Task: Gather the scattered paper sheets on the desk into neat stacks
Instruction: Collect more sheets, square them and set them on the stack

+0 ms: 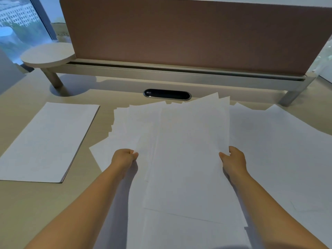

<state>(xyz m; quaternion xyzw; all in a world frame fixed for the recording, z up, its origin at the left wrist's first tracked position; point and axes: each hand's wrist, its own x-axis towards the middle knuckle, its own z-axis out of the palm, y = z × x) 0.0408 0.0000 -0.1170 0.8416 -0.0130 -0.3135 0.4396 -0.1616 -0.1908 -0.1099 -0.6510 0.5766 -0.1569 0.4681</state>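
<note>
While hands: left hand [124,157] and right hand [233,159] pinch the loose bundle [188,150]
Done: neat stack [48,141]
Left: scattered sheets [278,150] unsquared

One view only, head-worn, wide-angle. It looks forward and steeply down over a beige desk [27,203] from the person's seat, close in: both forearms enter from the bottom edge, and the left hand [124,158] and right hand [233,159] sit just below frame centre. The far end of the view is closed off by a brown desk divider panel [179,33] across the top, with an oval cable port [167,94] just below it. A window [19,20] fills the upper-left corner. Straight edges bow near the frame borders. No second view to share scene with.
</note>
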